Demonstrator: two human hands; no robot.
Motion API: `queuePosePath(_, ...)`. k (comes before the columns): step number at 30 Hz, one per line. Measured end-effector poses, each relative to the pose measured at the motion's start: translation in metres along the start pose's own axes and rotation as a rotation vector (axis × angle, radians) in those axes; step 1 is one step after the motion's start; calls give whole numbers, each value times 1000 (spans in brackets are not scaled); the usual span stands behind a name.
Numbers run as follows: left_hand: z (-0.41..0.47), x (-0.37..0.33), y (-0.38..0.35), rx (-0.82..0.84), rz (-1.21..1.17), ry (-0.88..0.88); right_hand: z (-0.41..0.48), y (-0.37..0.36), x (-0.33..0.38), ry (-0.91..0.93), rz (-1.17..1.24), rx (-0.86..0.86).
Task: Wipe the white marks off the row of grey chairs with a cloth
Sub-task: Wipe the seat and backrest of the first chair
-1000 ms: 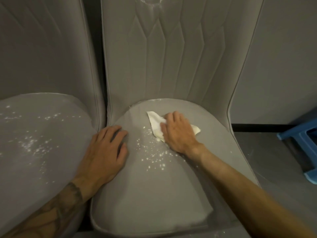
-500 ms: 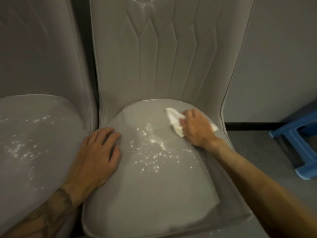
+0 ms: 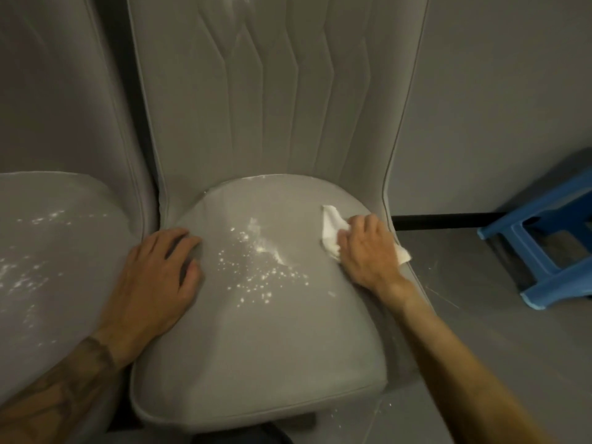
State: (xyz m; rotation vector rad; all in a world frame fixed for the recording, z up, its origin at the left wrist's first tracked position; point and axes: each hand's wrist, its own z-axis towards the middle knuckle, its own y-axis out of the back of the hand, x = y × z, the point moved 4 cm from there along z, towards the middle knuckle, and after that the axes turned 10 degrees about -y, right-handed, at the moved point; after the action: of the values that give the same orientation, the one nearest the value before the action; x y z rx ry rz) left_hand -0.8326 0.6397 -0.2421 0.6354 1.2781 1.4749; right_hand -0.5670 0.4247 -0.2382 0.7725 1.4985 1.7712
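Head view: our right hand point(image 3: 368, 251) grips the cloth point(image 3: 331, 229) in curled fingers point(image 3: 358, 224) at the right rim of the grey chair seat point(image 3: 256, 347); our left hand point(image 3: 157, 283) lies flat, fingers spread, on its left rim; white marks point(image 3: 261, 249) speckle its middle.

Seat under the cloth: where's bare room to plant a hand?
Free: front half of the seat, between marks and front edge; a strip between marks and backrest. Crowded: marks mid-seat, left hand at the left edge, right hand gripping the cloth at the right edge.
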Motion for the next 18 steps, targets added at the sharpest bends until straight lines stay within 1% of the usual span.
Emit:
queuePosePath(1,0,0,0,0,0,-2,-12,-5,21,56,27,32)
queuePosePath(3,0,1,0,-5,7,-14,-45,-8,51,247,119,71)
queuePosePath(4,-1,1,0,-7,16,-22,-54,-5,47,308,156,85)
queuePosePath(5,-1,0,0,-9,27,-34,-52,1,32,315,200,89)
queuePosePath(6,-2,-1,-1,-12,39,-46,-45,7,12,259,220,107)
queuePosePath(8,-3,-3,-1,-18,54,-63,-25,16,-32,-1,251,144)
queuePosePath(9,-3,-3,0,-21,58,-63,-20,18,-46,-120,252,142)
queuePosePath(10,-2,-3,0,-22,62,-61,-20,19,-45,-177,212,115)
queuePosePath(11,-2,-3,0,-21,68,-62,-26,19,-35,-154,147,60)
queuePosePath(13,-5,-6,0,-15,76,-63,-51,18,-6,-1,82,-5)
queuePosePath(15,-11,-7,0,-9,73,-54,-64,18,-4,134,104,12)
queuePosePath(16,-15,-8,0,-5,76,-52,-58,18,-13,154,124,40)
queuePosePath(17,-21,-9,0,-4,81,-52,-47,17,-24,119,130,80)
queuePosePath(18,-26,-10,1,-5,88,-52,-35,17,-37,41,114,100)
